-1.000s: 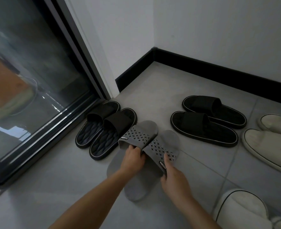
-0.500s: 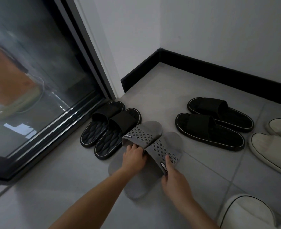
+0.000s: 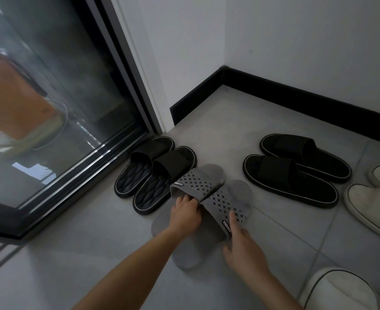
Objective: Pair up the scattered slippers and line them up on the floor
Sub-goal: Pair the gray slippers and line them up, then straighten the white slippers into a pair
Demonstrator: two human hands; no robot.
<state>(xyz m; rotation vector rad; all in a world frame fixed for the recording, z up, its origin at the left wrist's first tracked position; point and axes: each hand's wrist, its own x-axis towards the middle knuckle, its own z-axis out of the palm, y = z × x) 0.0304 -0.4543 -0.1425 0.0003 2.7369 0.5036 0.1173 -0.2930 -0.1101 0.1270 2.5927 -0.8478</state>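
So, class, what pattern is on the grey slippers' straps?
Rows of dark four-pointed stars on the straps, head view.

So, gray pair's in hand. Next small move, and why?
Probably nudge the gray pair slightly right, then release. Left hand and right hand hold its straps; the slippers lie side by side, but the left one crowds the black ridged pair.

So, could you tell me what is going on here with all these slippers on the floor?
A person is pairing grey slippers on the tiled floor. The left hand grips the strap of the left grey slipper; the right hand holds the strap of the right grey slipper, index finger lying along it. One black pair sits by the glass door, another black pair nearby, and white slippers lie to the right.
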